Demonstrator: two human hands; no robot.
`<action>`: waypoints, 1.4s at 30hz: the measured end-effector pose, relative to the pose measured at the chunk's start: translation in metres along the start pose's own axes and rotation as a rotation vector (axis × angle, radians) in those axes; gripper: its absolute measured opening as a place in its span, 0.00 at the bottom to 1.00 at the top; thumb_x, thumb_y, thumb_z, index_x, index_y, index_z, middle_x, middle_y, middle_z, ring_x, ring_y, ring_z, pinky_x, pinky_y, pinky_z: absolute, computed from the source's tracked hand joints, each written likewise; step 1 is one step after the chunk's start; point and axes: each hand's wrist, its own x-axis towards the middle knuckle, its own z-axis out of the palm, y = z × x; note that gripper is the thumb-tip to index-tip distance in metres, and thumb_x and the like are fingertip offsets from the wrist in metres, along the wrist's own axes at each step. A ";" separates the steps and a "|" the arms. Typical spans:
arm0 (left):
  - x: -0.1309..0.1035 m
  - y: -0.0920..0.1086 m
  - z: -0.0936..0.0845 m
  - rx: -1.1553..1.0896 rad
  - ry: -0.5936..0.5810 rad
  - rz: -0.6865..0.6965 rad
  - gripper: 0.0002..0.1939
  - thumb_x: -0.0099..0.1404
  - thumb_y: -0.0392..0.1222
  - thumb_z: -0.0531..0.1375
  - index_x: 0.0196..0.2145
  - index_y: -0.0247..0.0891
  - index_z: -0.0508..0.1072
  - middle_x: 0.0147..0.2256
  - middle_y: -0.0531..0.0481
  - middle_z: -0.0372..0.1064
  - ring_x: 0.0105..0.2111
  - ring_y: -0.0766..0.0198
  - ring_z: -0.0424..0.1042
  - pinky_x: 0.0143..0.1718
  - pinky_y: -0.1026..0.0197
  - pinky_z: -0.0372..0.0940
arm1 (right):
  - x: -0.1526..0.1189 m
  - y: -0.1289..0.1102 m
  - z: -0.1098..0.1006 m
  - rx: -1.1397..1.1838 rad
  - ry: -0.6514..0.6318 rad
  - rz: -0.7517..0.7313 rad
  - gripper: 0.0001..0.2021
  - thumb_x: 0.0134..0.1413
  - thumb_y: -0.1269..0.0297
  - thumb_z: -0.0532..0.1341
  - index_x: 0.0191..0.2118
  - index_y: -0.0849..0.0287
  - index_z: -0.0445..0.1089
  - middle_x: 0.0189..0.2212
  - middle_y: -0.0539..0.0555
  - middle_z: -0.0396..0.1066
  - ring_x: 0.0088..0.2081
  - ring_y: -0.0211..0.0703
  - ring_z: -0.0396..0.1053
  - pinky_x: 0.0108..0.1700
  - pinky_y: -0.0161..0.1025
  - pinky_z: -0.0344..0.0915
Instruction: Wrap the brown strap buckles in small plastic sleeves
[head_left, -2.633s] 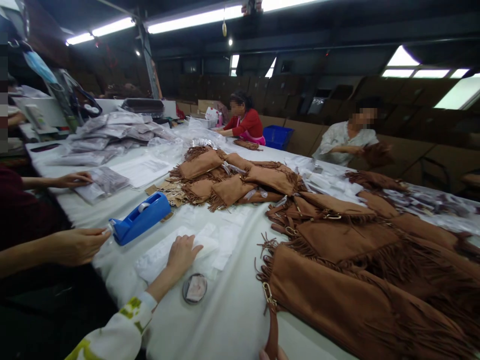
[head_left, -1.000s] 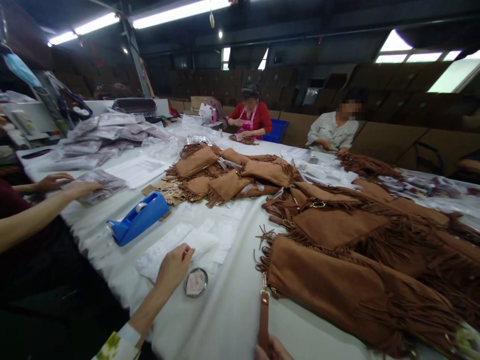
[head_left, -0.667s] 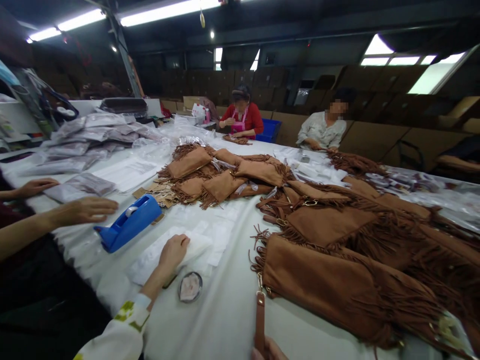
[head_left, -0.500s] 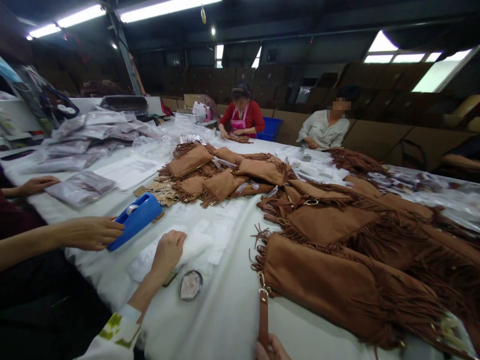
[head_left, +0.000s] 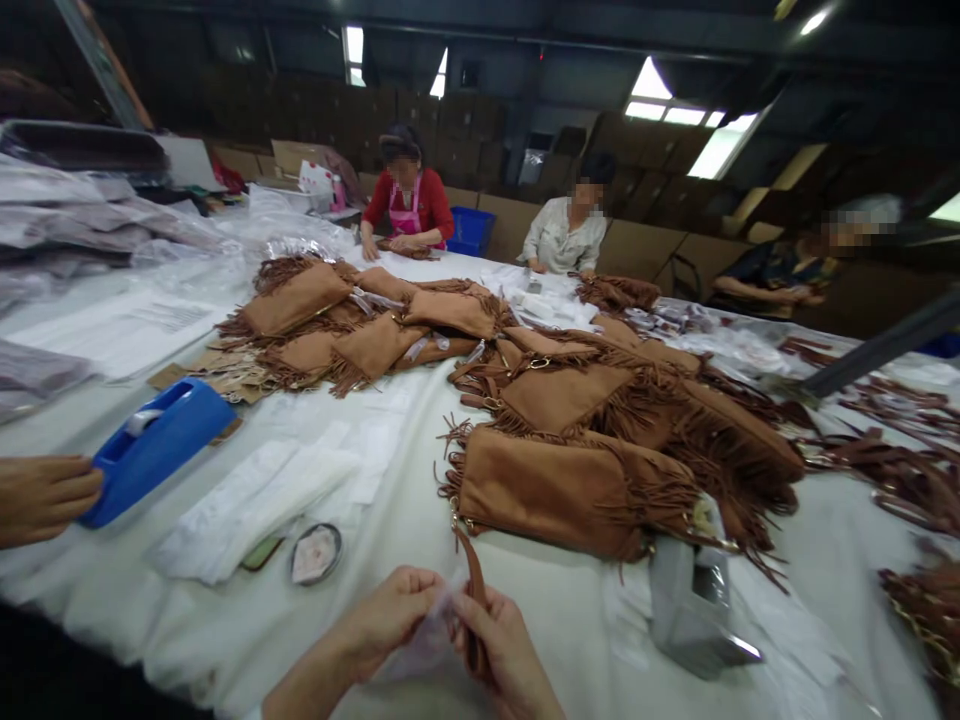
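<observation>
At the bottom middle, my left hand (head_left: 394, 618) pinches a thin translucent plastic piece (head_left: 429, 632). Close beside it, my right hand (head_left: 496, 632) grips a brown leather strap (head_left: 474, 570), its fingers also meeting the plastic. The strap runs up to a metal clasp at the corner of a brown fringed bag (head_left: 544, 490), which lies flat on the white-covered table (head_left: 390, 510). More brown fringed bags (head_left: 566, 395) are heaped behind it. White tissue sheets (head_left: 255, 500) and a small round dish (head_left: 316, 554) lie to the left of my hands.
A gray tape dispenser (head_left: 690, 610) stands right of my hands. Another person's hand (head_left: 49, 500) touches a blue tape dispenser (head_left: 161, 445) at the left. Plastic-wrapped packages (head_left: 60, 215) are piled at the back left. Several people work across the table. A dark bar (head_left: 892, 340) crosses at the right.
The view has turned right. My left hand has moved from the tissue sheets to the strap and now holds plastic beside my right hand. The gray dispenser has come into view.
</observation>
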 end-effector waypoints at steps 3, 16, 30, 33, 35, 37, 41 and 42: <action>0.003 -0.004 0.002 -0.055 -0.034 -0.029 0.29 0.55 0.68 0.51 0.22 0.37 0.69 0.21 0.52 0.65 0.19 0.70 0.57 0.21 0.65 0.48 | 0.003 0.002 -0.002 -0.055 0.118 -0.066 0.22 0.36 0.46 0.68 0.25 0.62 0.66 0.12 0.46 0.64 0.14 0.30 0.55 0.17 0.30 0.46; 0.000 -0.012 -0.024 0.314 0.281 0.077 0.11 0.51 0.43 0.59 0.17 0.36 0.65 0.16 0.58 0.57 0.20 0.69 0.55 0.23 0.66 0.50 | -0.013 0.002 -0.002 0.140 -0.247 0.057 0.24 0.38 0.48 0.69 0.35 0.62 0.68 0.22 0.50 0.69 0.21 0.32 0.61 0.23 0.29 0.49; -0.022 -0.003 -0.026 0.753 0.130 0.021 0.19 0.55 0.45 0.57 0.14 0.37 0.55 0.16 0.61 0.42 0.20 0.72 0.47 0.22 0.64 0.40 | -0.015 -0.028 0.008 -0.096 0.077 -0.216 0.15 0.44 0.56 0.68 0.32 0.63 0.71 0.19 0.50 0.69 0.21 0.35 0.60 0.24 0.33 0.51; -0.023 0.000 -0.023 0.760 0.122 0.030 0.19 0.55 0.45 0.58 0.14 0.36 0.56 0.16 0.60 0.42 0.20 0.72 0.47 0.22 0.65 0.41 | -0.013 -0.032 0.011 -0.167 0.100 -0.218 0.14 0.47 0.55 0.66 0.30 0.63 0.71 0.19 0.51 0.70 0.20 0.32 0.56 0.22 0.33 0.48; -0.021 -0.001 -0.023 0.721 0.137 0.013 0.17 0.53 0.45 0.59 0.15 0.36 0.60 0.16 0.60 0.45 0.20 0.71 0.49 0.22 0.65 0.42 | -0.013 -0.032 0.010 -0.187 0.068 -0.203 0.15 0.48 0.53 0.65 0.28 0.63 0.71 0.18 0.50 0.68 0.19 0.31 0.53 0.21 0.33 0.45; -0.019 -0.003 -0.024 0.662 0.173 -0.001 0.14 0.52 0.45 0.60 0.16 0.35 0.63 0.16 0.60 0.48 0.20 0.71 0.51 0.22 0.66 0.43 | -0.014 -0.031 0.005 -0.185 -0.024 -0.140 0.16 0.47 0.52 0.65 0.29 0.63 0.71 0.17 0.49 0.67 0.17 0.30 0.52 0.20 0.33 0.42; -0.011 -0.010 -0.025 0.597 0.229 -0.002 0.14 0.52 0.46 0.60 0.16 0.35 0.64 0.16 0.60 0.50 0.20 0.71 0.51 0.21 0.66 0.45 | -0.014 -0.021 -0.003 -0.137 -0.222 0.010 0.22 0.41 0.53 0.69 0.39 0.63 0.71 0.18 0.47 0.66 0.17 0.30 0.53 0.19 0.32 0.41; -0.009 -0.011 -0.024 0.601 0.227 -0.001 0.14 0.52 0.46 0.60 0.16 0.35 0.64 0.16 0.60 0.50 0.20 0.71 0.52 0.21 0.66 0.45 | -0.014 -0.018 -0.004 -0.132 -0.239 0.019 0.21 0.41 0.53 0.69 0.38 0.63 0.71 0.18 0.47 0.66 0.17 0.30 0.54 0.19 0.32 0.42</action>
